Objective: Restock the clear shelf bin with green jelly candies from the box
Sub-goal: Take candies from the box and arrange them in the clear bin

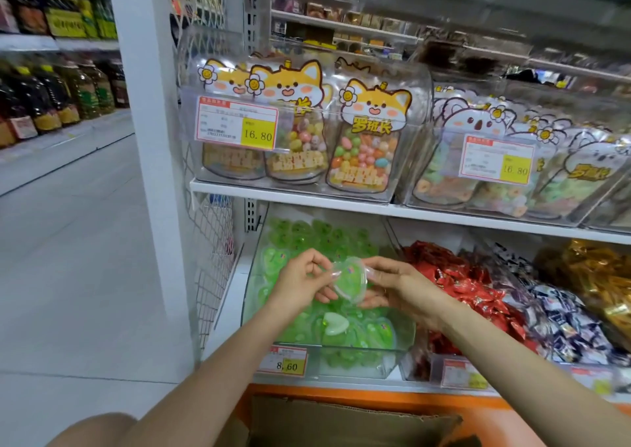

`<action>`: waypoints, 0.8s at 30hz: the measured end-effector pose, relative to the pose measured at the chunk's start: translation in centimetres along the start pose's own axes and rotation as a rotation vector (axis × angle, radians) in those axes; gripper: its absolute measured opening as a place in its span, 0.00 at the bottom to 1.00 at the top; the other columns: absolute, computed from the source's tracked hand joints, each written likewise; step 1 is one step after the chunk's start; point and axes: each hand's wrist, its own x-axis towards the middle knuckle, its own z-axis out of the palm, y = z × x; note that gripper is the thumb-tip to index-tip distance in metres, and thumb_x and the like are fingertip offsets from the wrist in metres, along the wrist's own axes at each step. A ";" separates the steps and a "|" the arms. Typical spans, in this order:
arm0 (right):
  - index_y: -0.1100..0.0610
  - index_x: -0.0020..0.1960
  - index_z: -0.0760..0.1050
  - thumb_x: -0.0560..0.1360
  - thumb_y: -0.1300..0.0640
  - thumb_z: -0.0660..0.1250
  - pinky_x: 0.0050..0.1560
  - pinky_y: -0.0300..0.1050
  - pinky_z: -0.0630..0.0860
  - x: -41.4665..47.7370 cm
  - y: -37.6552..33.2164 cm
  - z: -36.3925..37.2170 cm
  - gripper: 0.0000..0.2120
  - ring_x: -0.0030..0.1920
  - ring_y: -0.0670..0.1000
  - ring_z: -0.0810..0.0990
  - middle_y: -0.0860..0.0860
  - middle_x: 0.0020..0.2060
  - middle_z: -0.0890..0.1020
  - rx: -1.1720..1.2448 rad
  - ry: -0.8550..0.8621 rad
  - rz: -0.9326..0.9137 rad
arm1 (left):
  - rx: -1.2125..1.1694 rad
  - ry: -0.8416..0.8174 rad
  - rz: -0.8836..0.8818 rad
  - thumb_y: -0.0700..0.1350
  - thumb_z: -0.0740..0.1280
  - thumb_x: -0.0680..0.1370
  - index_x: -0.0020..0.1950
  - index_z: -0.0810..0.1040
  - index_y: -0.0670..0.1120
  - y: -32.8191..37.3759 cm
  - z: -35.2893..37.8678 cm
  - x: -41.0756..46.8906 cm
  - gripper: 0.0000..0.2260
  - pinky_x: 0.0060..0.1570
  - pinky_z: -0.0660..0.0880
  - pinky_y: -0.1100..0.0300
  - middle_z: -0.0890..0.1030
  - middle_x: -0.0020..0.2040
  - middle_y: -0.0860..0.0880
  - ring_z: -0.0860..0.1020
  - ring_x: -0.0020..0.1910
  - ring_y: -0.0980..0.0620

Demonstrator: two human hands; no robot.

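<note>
A clear shelf bin (403, 342) on the lower shelf holds several green heart-shaped jelly candies (355, 330). Over the bin, both hands hold one green jelly cup (350, 277). My left hand (300, 284) pinches its left rim with fingertips. My right hand (392, 286) grips its right side. The brown cardboard box (351, 422) shows at the bottom edge below the shelf, its inside hidden.
Red-wrapped candies (457, 282) fill the bin to the right, with dark-wrapped (560, 323) and gold-wrapped sweets (601, 276) beyond. Fox-shaped candy jars (368, 139) stand on the shelf above. A white pillar (150, 139) and a tiled aisle (68, 259) lie to the left.
</note>
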 end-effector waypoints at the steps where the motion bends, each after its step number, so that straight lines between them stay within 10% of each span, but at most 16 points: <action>1: 0.60 0.59 0.74 0.77 0.63 0.62 0.38 0.42 0.81 0.0 0.1 0.0 0.11 0.38 0.52 0.83 0.57 0.45 0.82 -0.079 0.033 -0.053 | -0.036 0.019 -0.030 0.33 0.66 0.75 0.43 0.71 0.42 0.0 -0.1 0.0 0.06 0.26 0.74 0.67 0.76 0.34 0.44 0.78 0.25 0.56; 7: 0.45 0.65 0.69 0.64 0.47 0.77 0.56 0.36 0.70 -0.2 0.6 0.6 0.32 0.53 0.43 0.74 0.45 0.58 0.74 -1.027 0.055 -0.370 | 0.032 0.047 -0.065 0.36 0.68 0.75 0.42 0.74 0.44 -0.7 -0.3 0.2 0.05 0.22 0.66 0.68 0.78 0.31 0.49 0.76 0.23 0.58; 13: 0.47 0.68 0.67 0.64 0.38 0.73 0.63 0.42 0.64 -0.3 0.7 1.0 0.36 0.61 0.45 0.69 0.44 0.60 0.73 -1.382 0.067 -0.477 | 0.071 0.044 -0.094 0.37 0.69 0.74 0.41 0.76 0.45 -1.1 -0.1 0.0 0.05 0.22 0.64 0.67 0.78 0.29 0.51 0.75 0.23 0.59; 18: 0.50 0.67 0.68 0.67 0.40 0.71 0.62 0.44 0.64 0.2 0.2 1.1 0.33 0.62 0.48 0.70 0.46 0.61 0.74 -1.487 0.130 -0.500 | 0.236 0.107 -0.011 0.41 0.69 0.75 0.44 0.76 0.47 -0.7 -0.5 -0.1 0.03 0.31 0.71 0.62 0.79 0.36 0.50 0.76 0.29 0.59; 24: 0.53 0.65 0.72 0.64 0.42 0.75 0.61 0.45 0.71 4.8 -1.8 1.1 0.33 0.61 0.50 0.75 0.49 0.61 0.77 -1.057 0.248 -0.405 | 1.050 0.113 0.038 0.55 0.66 0.75 0.63 0.70 0.48 -1.7 -2.4 -1.0 0.20 0.58 0.70 0.57 0.73 0.62 0.52 0.69 0.63 0.53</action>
